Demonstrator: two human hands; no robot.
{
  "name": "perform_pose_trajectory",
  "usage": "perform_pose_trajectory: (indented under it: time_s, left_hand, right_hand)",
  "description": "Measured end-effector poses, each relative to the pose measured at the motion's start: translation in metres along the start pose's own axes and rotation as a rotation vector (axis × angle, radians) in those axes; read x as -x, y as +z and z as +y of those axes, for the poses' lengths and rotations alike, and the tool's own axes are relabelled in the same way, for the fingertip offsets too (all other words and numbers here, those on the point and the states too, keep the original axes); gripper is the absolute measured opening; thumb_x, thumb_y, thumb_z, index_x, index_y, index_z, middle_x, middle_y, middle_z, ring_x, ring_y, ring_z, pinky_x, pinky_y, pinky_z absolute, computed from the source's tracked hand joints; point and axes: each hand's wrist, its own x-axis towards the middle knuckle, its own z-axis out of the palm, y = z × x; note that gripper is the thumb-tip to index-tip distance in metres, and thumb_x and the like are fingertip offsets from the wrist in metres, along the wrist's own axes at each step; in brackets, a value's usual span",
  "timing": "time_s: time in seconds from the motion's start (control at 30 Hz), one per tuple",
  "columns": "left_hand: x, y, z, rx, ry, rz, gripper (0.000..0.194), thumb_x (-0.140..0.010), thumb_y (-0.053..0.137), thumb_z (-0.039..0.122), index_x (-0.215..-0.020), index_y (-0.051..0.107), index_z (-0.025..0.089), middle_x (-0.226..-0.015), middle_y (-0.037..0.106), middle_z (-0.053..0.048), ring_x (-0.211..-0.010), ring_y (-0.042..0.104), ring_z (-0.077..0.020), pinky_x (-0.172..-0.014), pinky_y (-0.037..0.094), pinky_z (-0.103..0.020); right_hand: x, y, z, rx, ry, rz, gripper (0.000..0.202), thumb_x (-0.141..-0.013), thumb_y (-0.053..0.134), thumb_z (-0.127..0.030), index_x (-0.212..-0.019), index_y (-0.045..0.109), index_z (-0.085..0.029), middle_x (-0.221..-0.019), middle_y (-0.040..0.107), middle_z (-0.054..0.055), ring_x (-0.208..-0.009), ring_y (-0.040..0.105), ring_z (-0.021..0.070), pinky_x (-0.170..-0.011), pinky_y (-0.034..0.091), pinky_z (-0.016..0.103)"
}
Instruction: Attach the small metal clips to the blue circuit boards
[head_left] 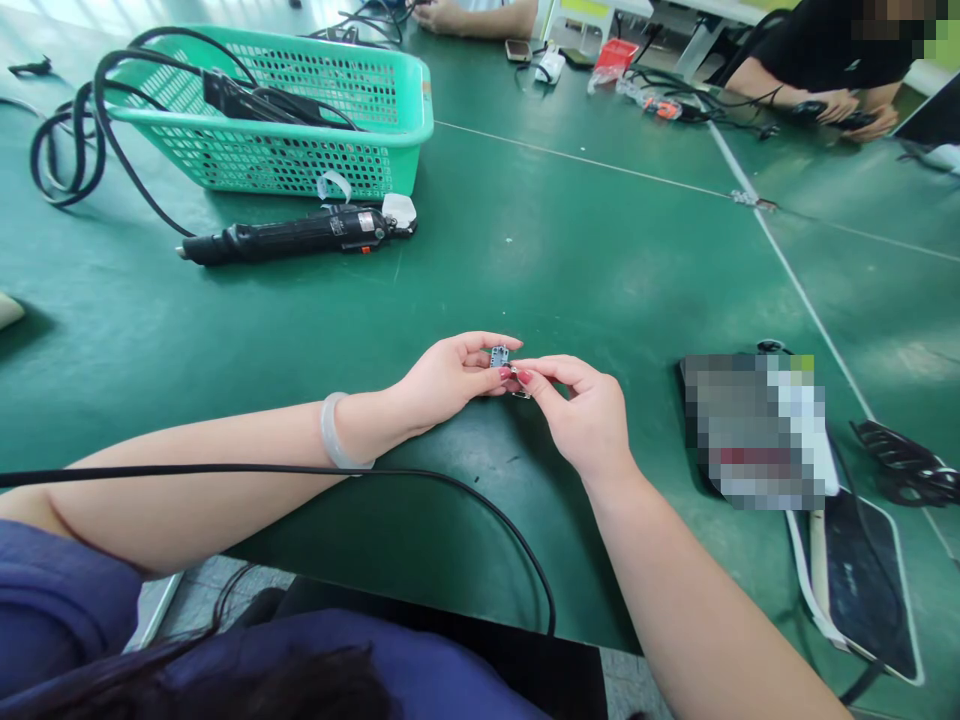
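Over the green table, my left hand (pixel 454 372) pinches a small blue-grey part (pixel 499 356) between thumb and fingers. It looks like a little moulded plastic housing with notches, too small to name surely. My right hand (pixel 581 400) meets it from the right, thumb and forefinger pressed together at the lower edge of that part. A tiny metallic piece (pixel 520 393) shows beneath the right fingertips; whether it is joined to the blue-grey part I cannot tell. Both hands are close together, fingertips nearly touching.
A green perforated basket (pixel 262 165) holding black cables stands at the back left. Before it lies a black electric screwdriver (pixel 285 235). A black cable (pixel 420 474) crosses my left forearm. At right are a blurred item (pixel 757 430) and a dark tablet-like device (pixel 862 580). Two people sit opposite.
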Motion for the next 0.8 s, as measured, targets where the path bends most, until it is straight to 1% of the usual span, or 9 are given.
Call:
perform_pose_trajectory:
  time_s: [0.07,0.17,0.23,0.3,0.4,0.5,0.6,0.7,0.8]
  left_hand:
    - [0.0006,0.0003,0.0001,-0.002,0.012,0.003,0.034,-0.085,0.064,0.009,-0.118,0.061,0.013,-0.083,0.072,-0.003,-0.077,0.069,-0.0093,-0.085,0.056,-0.029]
    - [0.0015,-0.0007,0.0005,-0.043,0.031,0.007,0.037,-0.084,0.066,0.011,-0.121,0.06,0.013,-0.076,0.07,0.0,-0.07,0.067,-0.0076,-0.081,0.056,-0.027]
    - [0.0015,-0.002,0.0004,-0.094,0.044,0.009,0.039,-0.083,0.068,0.013,-0.121,0.06,0.013,-0.073,0.069,0.001,-0.068,0.066,-0.0073,-0.078,0.055,-0.026]
    - [0.0009,-0.003,-0.0001,-0.137,0.054,0.011,0.037,-0.082,0.068,0.013,-0.119,0.061,0.013,-0.073,0.07,0.0,-0.067,0.066,-0.0074,-0.075,0.055,-0.025]
    - [-0.0004,-0.0029,-0.001,-0.148,0.053,0.004,0.034,-0.083,0.068,0.014,-0.117,0.062,0.014,-0.078,0.072,-0.002,-0.067,0.067,-0.0077,-0.072,0.055,-0.024]
    - [-0.0006,-0.0013,-0.0006,-0.131,0.049,0.004,0.035,-0.083,0.069,0.015,-0.117,0.061,0.014,-0.079,0.073,-0.003,-0.072,0.07,-0.0099,-0.073,0.056,-0.024]
    - [0.0001,-0.0001,0.0005,-0.124,0.036,0.013,0.035,-0.083,0.068,0.014,-0.117,0.061,0.013,-0.075,0.071,-0.001,-0.076,0.072,-0.0116,-0.076,0.057,-0.026]
    - [0.0002,-0.0008,-0.0002,-0.14,0.043,0.002,0.036,-0.081,0.07,0.012,-0.116,0.061,0.013,-0.077,0.071,-0.001,-0.075,0.071,-0.0113,-0.077,0.058,-0.027]
    - [-0.0008,-0.0031,-0.0031,-0.176,0.091,-0.009,0.036,-0.079,0.072,0.012,-0.114,0.062,0.013,-0.081,0.071,-0.002,-0.075,0.071,-0.0108,-0.078,0.058,-0.028]
  right_hand:
    - [0.0002,-0.0004,-0.0006,-0.005,-0.006,-0.001,0.014,-0.084,0.067,-0.032,-0.084,0.078,-0.024,-0.088,0.076,0.003,-0.086,0.068,0.0197,-0.085,0.053,0.038]
    - [-0.0003,-0.0001,-0.0009,-0.032,0.044,-0.011,0.011,-0.081,0.071,-0.031,-0.083,0.077,-0.022,-0.084,0.075,0.003,-0.078,0.069,0.0187,-0.08,0.054,0.036]
    - [-0.0006,0.0006,-0.0003,-0.037,0.075,-0.017,0.008,-0.079,0.072,-0.028,-0.081,0.076,-0.022,-0.081,0.074,0.002,-0.074,0.068,0.0174,-0.078,0.054,0.034]
    - [-0.0007,0.0013,0.0009,-0.046,0.076,-0.019,0.009,-0.079,0.07,-0.023,-0.086,0.075,-0.021,-0.079,0.073,0.001,-0.073,0.066,0.0158,-0.076,0.053,0.033]
    - [-0.0009,0.0013,0.0031,-0.026,0.0,-0.02,0.021,-0.082,0.064,-0.018,-0.099,0.074,-0.023,-0.081,0.07,0.0,-0.073,0.062,0.0138,-0.075,0.052,0.031]
    - [-0.0014,0.0,0.0045,0.038,-0.07,-0.003,0.021,-0.085,0.059,-0.019,-0.097,0.075,-0.023,-0.085,0.068,0.001,-0.076,0.061,0.0135,-0.075,0.051,0.031]
    - [-0.0024,-0.0008,0.0048,-0.021,-0.003,0.014,0.018,-0.084,0.061,-0.022,-0.097,0.073,-0.022,-0.083,0.067,0.002,-0.076,0.061,0.014,-0.074,0.052,0.032]
    - [-0.0039,-0.0006,0.0039,-0.141,0.088,0.05,0.015,-0.077,0.069,-0.024,-0.091,0.069,-0.02,-0.082,0.069,0.002,-0.074,0.063,0.0144,-0.072,0.053,0.031]
    - [-0.0055,-0.0003,0.002,-0.224,0.159,0.067,0.017,-0.069,0.077,-0.026,-0.082,0.068,-0.019,-0.077,0.07,0.001,-0.069,0.064,0.0139,-0.07,0.055,0.031]
